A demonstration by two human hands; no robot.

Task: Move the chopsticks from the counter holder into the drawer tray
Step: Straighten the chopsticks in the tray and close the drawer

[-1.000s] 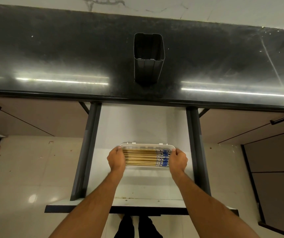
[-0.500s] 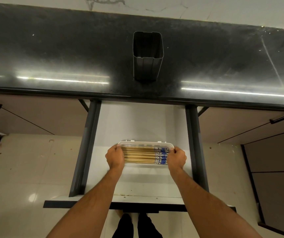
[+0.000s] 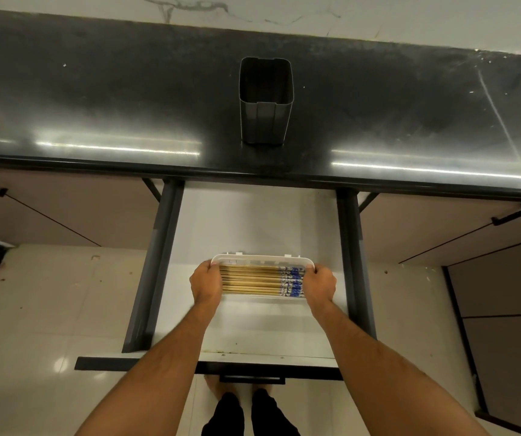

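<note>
Both hands, left hand point(image 3: 206, 283) and right hand point(image 3: 319, 285), grip the tray point(image 3: 262, 259) ends.

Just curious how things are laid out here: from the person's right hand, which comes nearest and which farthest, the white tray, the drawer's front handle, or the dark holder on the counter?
From the right hand:
1. White tray, gripped at its right end, in the open drawer.
2. Drawer's front handle, below the hand, toward the person.
3. Dark holder, up on the black counter, farthest.

No text, label, brand or number can be read anywhere. The chopsticks point(image 3: 257, 281) carry a blue-and-white pattern at the ends beside the right hand point(image 3: 319, 286), too small to make out.
</note>
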